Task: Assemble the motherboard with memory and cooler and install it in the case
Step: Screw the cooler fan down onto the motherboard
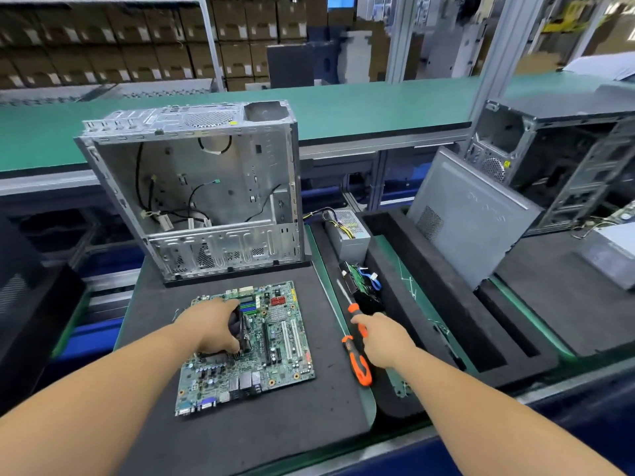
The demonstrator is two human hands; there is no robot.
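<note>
A green motherboard lies flat on the black foam mat in front of me. My left hand grips the black cooler that sits on the board's left half. Memory slots show just beyond the cooler. The open metal case stands upright behind the board, with loose cables inside. Right of the board, my right hand has its fingers over the orange handle of a long-shafted screwdriver. A second orange and black screwdriver lies just below it.
A grey power supply and a drive with a blue cable sit in the black foam tray to the right. A grey side panel leans there. Another open case stands far right. A green conveyor runs behind.
</note>
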